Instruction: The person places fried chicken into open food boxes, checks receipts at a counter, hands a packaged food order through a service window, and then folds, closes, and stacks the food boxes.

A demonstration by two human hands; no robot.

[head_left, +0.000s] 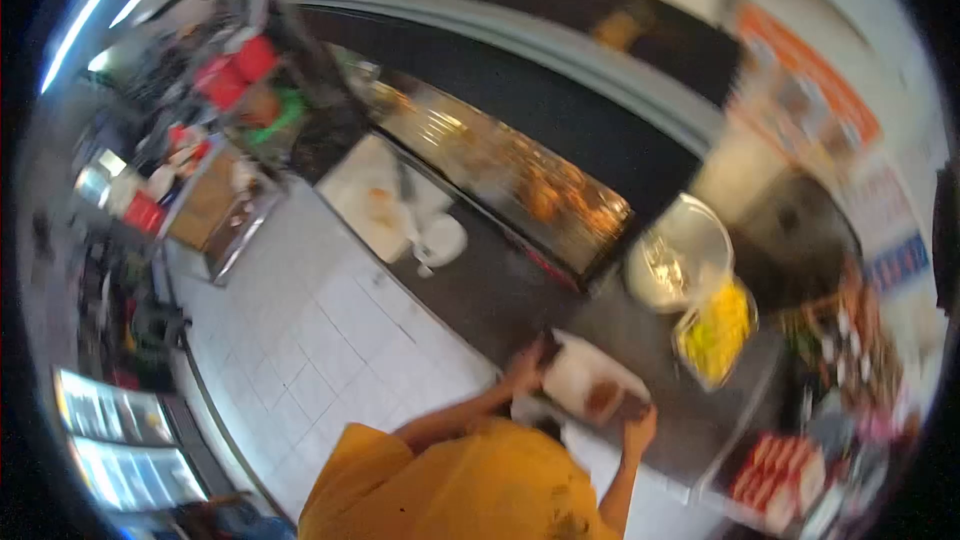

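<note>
A white board or tray [580, 365] lies on the dark counter in front of the yellow-clad body, with a small reddish-brown heap [602, 398] near its right end. My left hand [524, 370] is closed at the board's left end, around a small dark thing blurred by motion. At the other end, my right hand [641, 426] is closed beside a flat, dark grey piece [630, 406]; what its fingers hold is too blurred to tell.
Behind the board stand a large metal bowl [680, 252] and a tray of yellow and green food [716, 332]. A glass case [500, 165] holds browned food. Left of it are a white cutting board [368, 202] and a round white dish [443, 239]. Red-and-white packs [778, 475] sit lower right.
</note>
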